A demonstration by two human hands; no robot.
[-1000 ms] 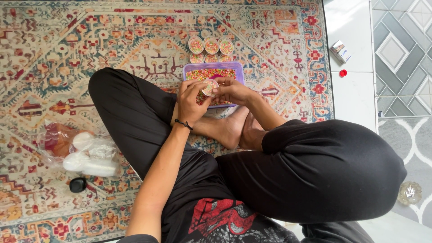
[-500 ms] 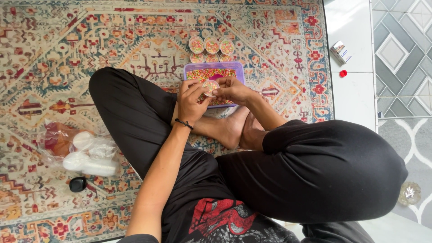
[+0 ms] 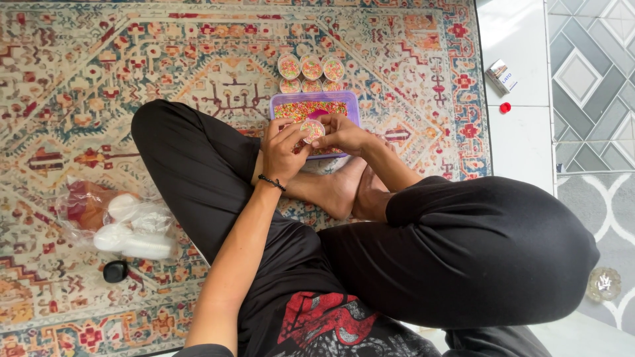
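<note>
A small white and blue rectangular carton lies on the white tiled floor at far right, with a small red round cap just nearer than it. At near left on the patterned rug, a clear crumpled plastic bag holds white round lids and something red-orange, and a small black round cap sits just beside it.

The person sits cross-legged. Both hands meet over a purple rectangular plastic tub full of multicoloured sprinkles. The left hand and right hand together pinch a small clear round cup filled with sprinkles; the fingers are curled close around its rim, thumbs touching it. The cup hangs above the tub's near edge. Just beyond the tub stand six filled sprinkle cups in two rows.
</note>
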